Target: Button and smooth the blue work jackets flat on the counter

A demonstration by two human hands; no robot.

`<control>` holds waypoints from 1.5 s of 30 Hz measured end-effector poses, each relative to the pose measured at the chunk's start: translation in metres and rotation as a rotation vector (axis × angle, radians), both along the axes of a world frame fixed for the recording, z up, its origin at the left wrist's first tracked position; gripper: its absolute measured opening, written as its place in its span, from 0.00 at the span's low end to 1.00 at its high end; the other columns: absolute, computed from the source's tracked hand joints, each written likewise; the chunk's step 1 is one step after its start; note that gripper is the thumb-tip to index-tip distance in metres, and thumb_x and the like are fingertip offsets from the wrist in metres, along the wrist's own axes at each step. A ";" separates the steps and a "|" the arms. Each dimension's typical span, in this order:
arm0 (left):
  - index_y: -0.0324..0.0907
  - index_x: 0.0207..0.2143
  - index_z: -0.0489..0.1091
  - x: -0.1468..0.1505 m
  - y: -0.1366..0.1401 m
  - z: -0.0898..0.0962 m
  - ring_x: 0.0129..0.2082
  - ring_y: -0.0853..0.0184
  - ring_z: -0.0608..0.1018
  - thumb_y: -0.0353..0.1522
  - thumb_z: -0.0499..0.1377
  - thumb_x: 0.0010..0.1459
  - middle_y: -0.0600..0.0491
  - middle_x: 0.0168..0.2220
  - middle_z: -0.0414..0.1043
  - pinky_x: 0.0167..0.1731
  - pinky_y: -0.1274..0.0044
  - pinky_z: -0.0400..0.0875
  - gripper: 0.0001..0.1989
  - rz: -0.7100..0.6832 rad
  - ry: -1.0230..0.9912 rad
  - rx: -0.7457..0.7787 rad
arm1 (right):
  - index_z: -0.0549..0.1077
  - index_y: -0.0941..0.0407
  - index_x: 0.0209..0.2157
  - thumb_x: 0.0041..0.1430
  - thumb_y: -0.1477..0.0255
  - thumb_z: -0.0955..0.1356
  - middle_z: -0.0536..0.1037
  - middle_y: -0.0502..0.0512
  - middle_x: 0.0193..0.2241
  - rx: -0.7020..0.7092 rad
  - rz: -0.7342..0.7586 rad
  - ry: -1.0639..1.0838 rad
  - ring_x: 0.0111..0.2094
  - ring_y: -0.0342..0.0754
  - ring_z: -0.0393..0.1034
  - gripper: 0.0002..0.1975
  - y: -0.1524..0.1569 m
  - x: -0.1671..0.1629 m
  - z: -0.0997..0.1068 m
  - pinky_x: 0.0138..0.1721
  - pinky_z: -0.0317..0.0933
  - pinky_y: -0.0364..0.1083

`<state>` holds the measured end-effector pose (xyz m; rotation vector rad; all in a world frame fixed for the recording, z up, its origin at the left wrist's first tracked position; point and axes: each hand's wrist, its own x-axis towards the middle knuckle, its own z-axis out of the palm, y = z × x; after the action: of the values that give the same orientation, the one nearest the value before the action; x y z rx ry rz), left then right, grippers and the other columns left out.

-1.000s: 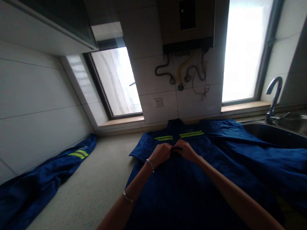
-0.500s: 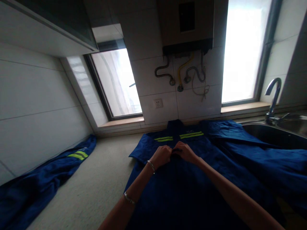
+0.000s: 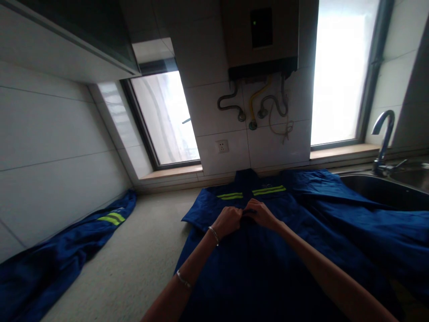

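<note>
A dark blue work jacket with yellow-green stripes across the chest lies spread on the counter, its collar toward the wall. My left hand, with bracelets on wrist and forearm, is closed on the front edge of the jacket at mid-chest. Right beside it, my right hand pinches the same front edge, and a dark fold of cloth shows between the fingers. The two hands nearly touch. Whether a button or other fastener lies under the fingertips cannot be made out.
Another blue garment with a yellow-green stripe lies along the left wall on the pale counter. At the right are a sink and a faucet. A water heater with pipes hangs above, between two windows.
The camera view has shifted slightly. Both hands stay at the same place on the jacket front, still gripping the cloth. A small green light now shows on the heater panel.
</note>
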<state>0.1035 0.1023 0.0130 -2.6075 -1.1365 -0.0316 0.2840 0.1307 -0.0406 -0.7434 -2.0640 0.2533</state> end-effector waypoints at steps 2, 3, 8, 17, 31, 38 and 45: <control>0.35 0.37 0.69 0.000 -0.001 0.001 0.36 0.59 0.77 0.24 0.50 0.53 0.42 0.35 0.74 0.36 0.73 0.69 0.11 0.009 -0.008 -0.006 | 0.74 0.56 0.31 0.55 0.72 0.68 0.72 0.52 0.29 0.002 -0.001 0.000 0.36 0.46 0.66 0.03 0.000 0.000 0.000 0.37 0.59 0.44; 0.35 0.37 0.69 0.000 -0.002 0.001 0.36 0.60 0.77 0.24 0.50 0.53 0.42 0.35 0.74 0.36 0.73 0.69 0.11 0.016 -0.009 -0.012 | 0.74 0.56 0.31 0.55 0.72 0.68 0.72 0.52 0.29 0.001 -0.003 -0.002 0.36 0.46 0.66 0.03 0.000 0.001 0.000 0.37 0.59 0.44; 0.35 0.37 0.71 0.003 -0.004 0.005 0.37 0.60 0.77 0.26 0.49 0.56 0.42 0.36 0.75 0.37 0.73 0.69 0.12 0.100 -0.057 -0.051 | 0.75 0.55 0.32 0.56 0.71 0.67 0.74 0.52 0.30 -0.040 -0.010 0.026 0.37 0.46 0.67 0.04 0.001 -0.002 -0.003 0.39 0.60 0.44; 0.43 0.48 0.69 -0.014 -0.009 0.027 0.33 0.66 0.77 0.42 0.52 0.58 0.52 0.35 0.76 0.33 0.77 0.67 0.20 0.016 -0.332 -0.524 | 0.78 0.56 0.29 0.52 0.73 0.68 0.74 0.56 0.38 -0.226 0.153 0.049 0.41 0.47 0.68 0.06 0.020 0.036 0.014 0.43 0.61 0.46; 0.35 0.64 0.41 0.040 -0.038 -0.058 0.64 0.50 0.40 0.55 0.41 0.57 0.38 0.65 0.37 0.58 0.57 0.41 0.42 -0.165 -0.114 -0.368 | 0.73 0.60 0.38 0.38 0.53 0.73 0.75 0.53 0.27 -1.015 -0.045 -0.213 0.25 0.43 0.69 0.29 0.032 0.094 -0.020 0.23 0.66 0.41; 0.46 0.64 0.39 0.044 -0.051 -0.062 0.63 0.44 0.36 0.56 0.38 0.56 0.40 0.65 0.27 0.56 0.51 0.40 0.39 -0.174 -0.089 -0.559 | 0.74 0.60 0.38 0.32 0.62 0.76 0.72 0.47 0.24 -1.033 0.015 -0.166 0.23 0.39 0.65 0.28 0.036 0.096 -0.029 0.24 0.63 0.38; 0.48 0.64 0.41 0.045 -0.048 -0.063 0.63 0.46 0.35 0.55 0.41 0.57 0.42 0.66 0.29 0.56 0.50 0.39 0.38 -0.220 -0.067 -0.620 | 0.74 0.57 0.41 0.26 0.67 0.78 0.74 0.50 0.32 -1.186 0.098 -0.111 0.27 0.41 0.68 0.33 0.037 0.113 -0.033 0.28 0.66 0.40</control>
<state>0.1487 0.0544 -0.0500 -3.2906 -0.9898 0.2229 0.3966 0.1675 -0.0738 -1.3361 -1.9199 1.5922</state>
